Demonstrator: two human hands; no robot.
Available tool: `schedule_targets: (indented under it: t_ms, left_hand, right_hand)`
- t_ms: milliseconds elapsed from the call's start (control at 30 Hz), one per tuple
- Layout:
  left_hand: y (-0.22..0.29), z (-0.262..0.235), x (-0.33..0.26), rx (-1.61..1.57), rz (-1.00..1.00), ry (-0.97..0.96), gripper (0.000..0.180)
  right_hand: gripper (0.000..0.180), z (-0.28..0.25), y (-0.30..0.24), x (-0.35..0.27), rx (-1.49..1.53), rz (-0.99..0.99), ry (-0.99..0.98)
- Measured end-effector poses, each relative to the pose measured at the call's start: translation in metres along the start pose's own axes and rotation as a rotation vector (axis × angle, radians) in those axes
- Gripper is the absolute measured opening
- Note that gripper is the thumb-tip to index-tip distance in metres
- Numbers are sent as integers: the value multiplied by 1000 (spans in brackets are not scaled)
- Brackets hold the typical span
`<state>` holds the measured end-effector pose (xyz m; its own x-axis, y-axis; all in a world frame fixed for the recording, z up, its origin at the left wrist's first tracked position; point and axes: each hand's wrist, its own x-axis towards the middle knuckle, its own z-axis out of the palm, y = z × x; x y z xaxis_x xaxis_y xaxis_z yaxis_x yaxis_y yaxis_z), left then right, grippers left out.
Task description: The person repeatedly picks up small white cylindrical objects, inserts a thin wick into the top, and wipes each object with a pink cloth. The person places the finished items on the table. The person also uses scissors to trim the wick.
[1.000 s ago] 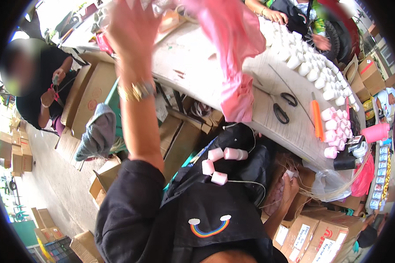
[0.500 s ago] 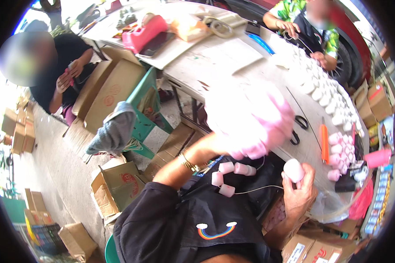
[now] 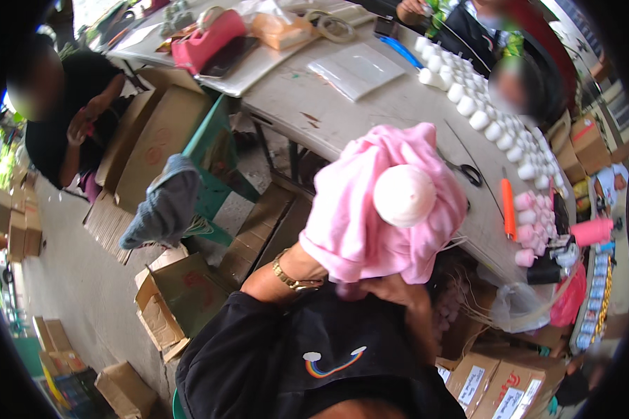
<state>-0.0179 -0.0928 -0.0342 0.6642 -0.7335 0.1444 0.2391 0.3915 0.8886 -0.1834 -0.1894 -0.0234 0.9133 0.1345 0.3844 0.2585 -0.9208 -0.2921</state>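
Note:
A bunched pink cloth point(image 3: 342, 216) fills the middle, over my lap and the table's near edge. On top of it shows a pale pink, dome-shaped piece point(image 3: 404, 197); whether it is fixed to the cloth I cannot tell. My left hand point(image 3: 313, 264), with a gold band at its wrist, reaches under the cloth's near left side, fingers hidden. Below the cloth's near edge, my right hand point(image 3: 398, 290) shows only in part, its fingers covered too. A thin pale cord point(image 3: 457, 242) comes out at the cloth's right. No strung pale pink cylinders are visible now.
On the table point(image 3: 286, 94) lie black scissors point(image 3: 470, 174), an orange-handled tool point(image 3: 508, 209), pink pieces point(image 3: 531, 227) and rows of white pieces point(image 3: 496, 133). Cardboard boxes point(image 3: 189, 293) and a green chair point(image 3: 220, 167) stand left. People work at left point(image 3: 70, 119) and across the table.
My right hand has moved left and under the pink cloth; the pale egg-shaped piece it held no longer shows there. The cloth hangs lower, covering the string of cylinders. The view has shifted slightly.

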Motion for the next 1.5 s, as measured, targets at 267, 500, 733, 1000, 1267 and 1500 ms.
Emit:
schedule_targets:
  t_ms: [267, 500, 733, 1000, 1267, 1500]
  left_hand:
    - [16, 20, -2, 302, 137, -68, 26]
    - [20, 46, 1, 735, 301, -71, 24]
    - [15, 39, 8, 862, 492, -92, 16]
    - [-2, 35, 2, 399, 230, -192, 20]
    - [-2, 36, 5, 543, 290, -226, 22]
    - [-21, 9, -1, 502, 288, -357, 22]
  right_hand:
    - [70, -71, 15, -23, 597, 446, 716]
    - [57, -24, -9, 44, 258, 276, 691]
    - [14, -31, -3, 43, 531, 475, 771]
    - [15, -24, 0, 33, 839, 706, 812]
    - [64, -42, 5, 48, 314, 193, 569]
    - [44, -29, 4, 33, 515, 208, 639]
